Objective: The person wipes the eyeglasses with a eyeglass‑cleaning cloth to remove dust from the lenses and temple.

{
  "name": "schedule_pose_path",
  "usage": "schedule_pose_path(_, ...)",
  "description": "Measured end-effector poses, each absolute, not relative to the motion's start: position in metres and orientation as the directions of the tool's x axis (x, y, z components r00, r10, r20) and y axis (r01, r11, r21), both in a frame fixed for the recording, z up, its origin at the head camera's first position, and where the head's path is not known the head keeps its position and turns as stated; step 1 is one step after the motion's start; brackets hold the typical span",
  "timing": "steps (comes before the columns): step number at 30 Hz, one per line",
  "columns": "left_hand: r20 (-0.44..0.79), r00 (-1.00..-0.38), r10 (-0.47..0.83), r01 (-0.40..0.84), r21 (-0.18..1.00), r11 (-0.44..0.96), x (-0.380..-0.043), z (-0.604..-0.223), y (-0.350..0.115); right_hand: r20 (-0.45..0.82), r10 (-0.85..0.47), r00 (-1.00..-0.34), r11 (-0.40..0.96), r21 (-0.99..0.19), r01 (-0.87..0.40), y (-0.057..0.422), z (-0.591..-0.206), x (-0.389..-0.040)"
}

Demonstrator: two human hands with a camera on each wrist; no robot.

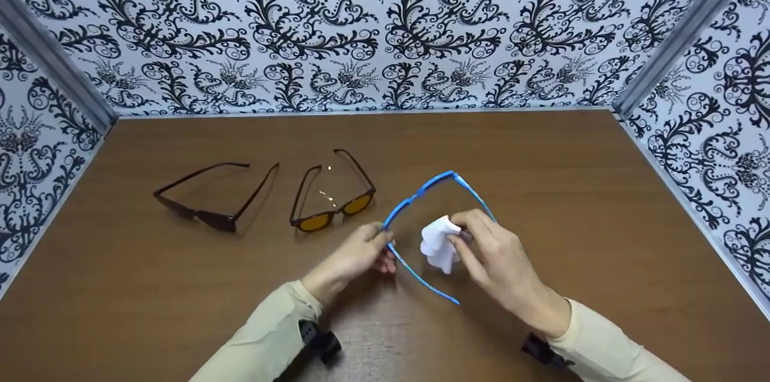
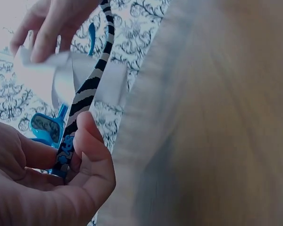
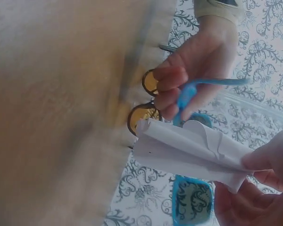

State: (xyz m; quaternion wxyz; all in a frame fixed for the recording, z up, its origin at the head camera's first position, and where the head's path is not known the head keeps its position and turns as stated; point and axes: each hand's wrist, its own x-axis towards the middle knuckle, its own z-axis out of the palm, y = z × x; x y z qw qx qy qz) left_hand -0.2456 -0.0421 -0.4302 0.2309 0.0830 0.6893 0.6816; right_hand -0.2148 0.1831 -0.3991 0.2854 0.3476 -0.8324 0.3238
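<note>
Blue-framed glasses (image 1: 436,179) are held up over the table with both temples unfolded. My left hand (image 1: 355,252) pinches one temple near its hinge between thumb and fingers. The left wrist view shows that temple (image 2: 88,89) patterned in black and white stripes. My right hand (image 1: 496,249) pinches a creased white cloth (image 1: 438,240) between thumb and fingers. The cloth hangs between the two temples, apart from the lenses in the head view. In the right wrist view a blue-rimmed lens (image 3: 193,201) shows below the cloth, while the other is partly hidden behind it.
Left of my hands, orange-lensed glasses (image 1: 315,223) stand on the brown table (image 1: 571,189) with temples unfolded. Farther left are dark sunglasses (image 1: 216,221), also unfolded. A patterned back wall (image 1: 361,33) and side walls border the table.
</note>
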Motion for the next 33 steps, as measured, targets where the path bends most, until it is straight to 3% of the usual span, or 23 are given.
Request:
schedule_pose_path(16, -0.158, -0.939, 0.307, -0.096, 0.974, 0.207, -0.263, -0.404, -0.072, 0.738, -0.154, -0.657, 0.740, -0.354, -0.572, 0.230, -0.375, -0.233)
schedule_pose_path(24, -0.083, -0.947, 0.310, -0.032, 0.986, 0.166, -0.258, -0.403, -0.067, 0.660, -0.199, -0.725, 0.761, -0.361, -0.538, 0.229, -0.399, -0.238)
schedule_pose_path(33, -0.016, -0.948, 0.317, 0.045, 0.982, 0.186, -0.252, -0.403, -0.064, 0.577, -0.183, -0.796, 0.723, -0.470, -0.507, 0.222, -0.401, -0.239)
